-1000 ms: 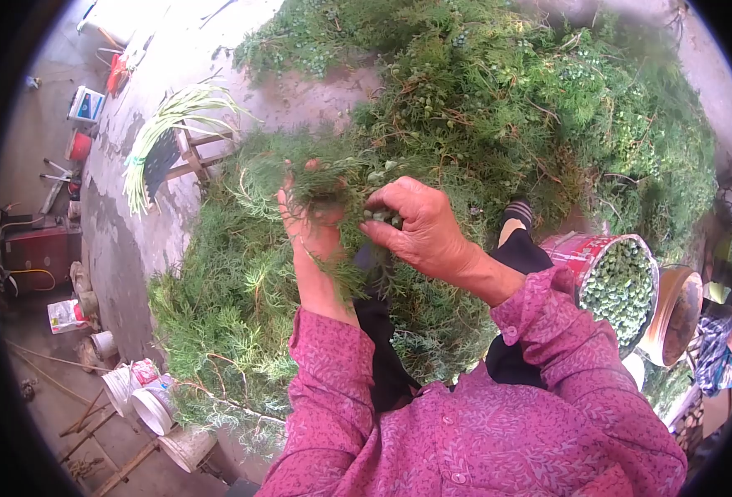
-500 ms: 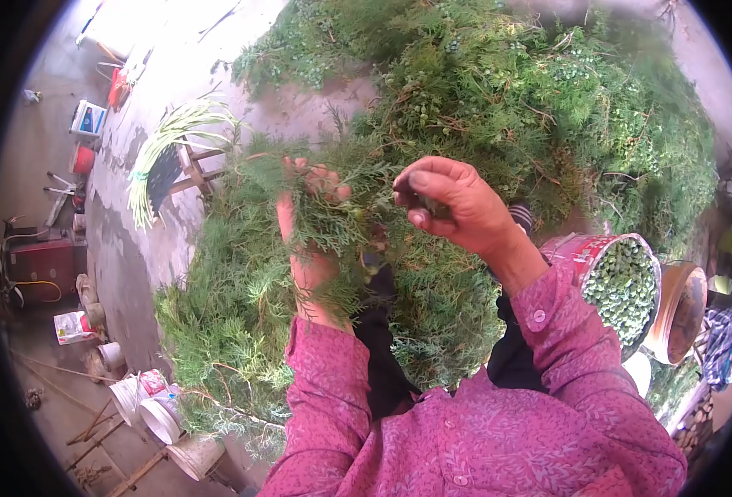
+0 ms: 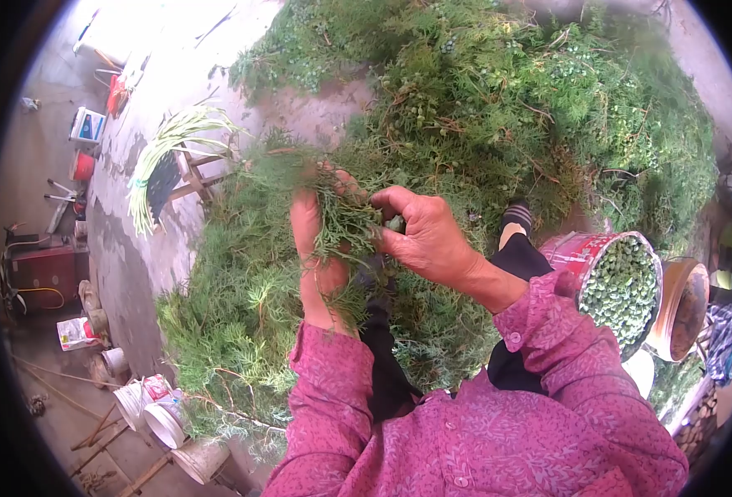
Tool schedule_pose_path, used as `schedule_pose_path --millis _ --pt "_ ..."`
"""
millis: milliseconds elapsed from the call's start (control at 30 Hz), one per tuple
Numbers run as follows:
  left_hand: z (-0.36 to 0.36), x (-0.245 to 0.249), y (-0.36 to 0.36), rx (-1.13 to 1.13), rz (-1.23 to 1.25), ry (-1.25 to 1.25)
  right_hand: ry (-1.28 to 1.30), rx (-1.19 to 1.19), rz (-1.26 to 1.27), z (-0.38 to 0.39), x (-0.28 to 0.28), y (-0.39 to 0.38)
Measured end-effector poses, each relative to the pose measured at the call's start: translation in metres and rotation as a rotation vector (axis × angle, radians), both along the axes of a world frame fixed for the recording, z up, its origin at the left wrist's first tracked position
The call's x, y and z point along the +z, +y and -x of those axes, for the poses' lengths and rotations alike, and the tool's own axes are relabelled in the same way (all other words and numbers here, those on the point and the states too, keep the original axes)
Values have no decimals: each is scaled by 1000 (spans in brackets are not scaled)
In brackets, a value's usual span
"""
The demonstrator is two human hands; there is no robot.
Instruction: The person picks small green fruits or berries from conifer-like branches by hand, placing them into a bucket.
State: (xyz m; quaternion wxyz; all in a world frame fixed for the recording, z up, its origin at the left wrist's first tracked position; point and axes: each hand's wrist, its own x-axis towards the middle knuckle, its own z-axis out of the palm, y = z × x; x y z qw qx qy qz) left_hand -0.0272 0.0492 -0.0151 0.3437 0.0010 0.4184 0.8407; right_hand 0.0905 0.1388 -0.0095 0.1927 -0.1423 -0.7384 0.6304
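My left hand point(image 3: 323, 207) is wrapped round a leafy evergreen sprig point(image 3: 341, 219), whose fronds hide part of the fingers. Right beside it, my right hand point(image 3: 420, 232) is closed, with a small green cone point(image 3: 396, 224) between thumb and fingers at the sprig's edge. Cut evergreen branches point(image 3: 225, 306) lie below and around both hands. To the right, a red and white bucket point(image 3: 566, 253) lies tilted, holding many green cones point(image 3: 623, 290).
A large heap of branches point(image 3: 498, 108) spreads ahead. A brown bucket point(image 3: 682, 311) stands at the right. On the left are a small stool point(image 3: 192, 178) with long green stalks point(image 3: 146, 170), white buckets point(image 3: 163, 422) and a red box point(image 3: 43, 273).
My right hand has moved left and down to the sprig and now pinches a green cone. My left hand has shifted slightly right, still with the sprig. The right foot now shows.
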Motion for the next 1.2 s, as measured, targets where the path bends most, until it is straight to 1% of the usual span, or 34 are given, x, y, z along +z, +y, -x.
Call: schedule_pose_path --millis 33,100,167,233,267,333,367,433,467,533,567,600,633,667,700,733,767,800,833,867,933,967,1000,1067,1100,1133,1167,1200 --pt "0 0 0 0 0 0 -32 -10 89 0 2 0" --pt "-1 3 0 21 110 54 -42 -8 86 1 0 1" --pt "-3 6 0 7 88 47 -53 -5 84 1 -1 4" --pt "-3 6 0 -8 68 41 -34 107 9 1 -1 6" --pt "-3 5 -1 -9 68 43 -34 107 9 1 -2 6" --pt "-2 4 -2 -10 67 44 62 208 160 2 -4 6" --pt "-2 3 -3 -23 38 37 62 208 159 1 -2 6" --pt "-2 3 -3 -36 7 29 -129 323 466 -1 5 8" --pt "-3 4 -3 -25 27 34 -131 324 463 -1 5 9" --pt "-2 0 -5 -10 44 39 -186 350 696 -1 7 8" --pt "3 -8 -6 -54 -44 16 -187 352 693 -1 7 8" --pt "6 -12 -5 -100 -131 -6 -226 406 750 -2 7 8" --pt "7 -14 -5 -101 -135 -5 -264 457 805 -4 8 7" --pt "7 -15 -3 -65 -122 -49 -263 450 800 -4 7 6" --pt "6 -16 -2 -34 -108 -93 -274 411 910 -5 4 6" --pt "5 -19 -2 -51 -116 -95 -280 364 1019 -8 2 5" --pt "5 -25 -2 -37 -96 -96 -273 342 1010 -14 0 5" --pt "7 -30 0 -28 -80 -98 -285 377 1012 -24 -2 6" --pt "10 -35 -15 -131 -87 45 -296 400 1010 -36 -4 7" --pt "7 -38 -32 -246 -107 185 -284 341 990 -51 -6 3" --pt "-24 0 -21 78 119 -57 -339 131 1000 -95 -3 -3" --pt "-19 -20 -26 6 58 19 -301 -23 945 -122 10 2" --pt "-8 -42 -32 -53 -2 89 -287 -112 929 -156 20 9" --pt "-10 -47 -34 -170 -57 103 -18 -614 912 -230 36 29" --pt "-9 -54 -35 -218 -73 92 -4 -822 781 -267 40 38" --pt "-8 -65 -39 -248 -29 75 4 -1016 648 -305 39 45" --pt "-12 -68 -38 -268 15 67 5 -1144 563 -341 33 49" --pt "-35 -52 -35 -291 6 72 7 -1263 480 -373 24 53"
